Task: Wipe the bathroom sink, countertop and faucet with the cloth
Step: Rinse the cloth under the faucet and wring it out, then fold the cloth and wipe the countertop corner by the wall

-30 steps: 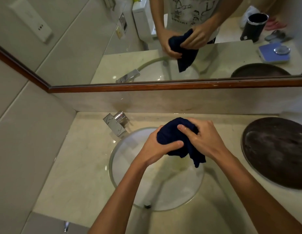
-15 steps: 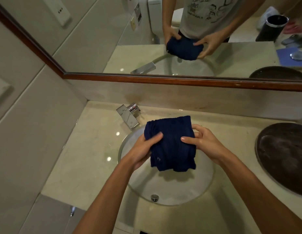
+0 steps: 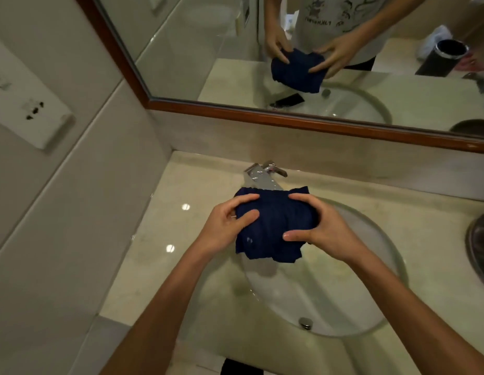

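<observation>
While the countertop (image 3: 159,255) spreads around the round sink (image 3: 330,293), the folded dark cloth (image 3: 273,226) is held above the basin's far-left rim, hiding the faucet (image 3: 259,177) spout, left hand (image 3: 222,231) and right hand (image 3: 324,234) fingers curled, gripping its sides.

Counts: 2 hands, left (image 3: 224,228) and right (image 3: 320,228); 1 cloth (image 3: 273,226) between them; 1 faucet (image 3: 262,175) just beyond; 1 sink (image 3: 370,266) below; 1 drain (image 3: 305,322); 1 dark tray (image 3: 478,250) right of them; 1 mirror (image 3: 181,50); 1 socket (image 3: 32,110) far left
</observation>
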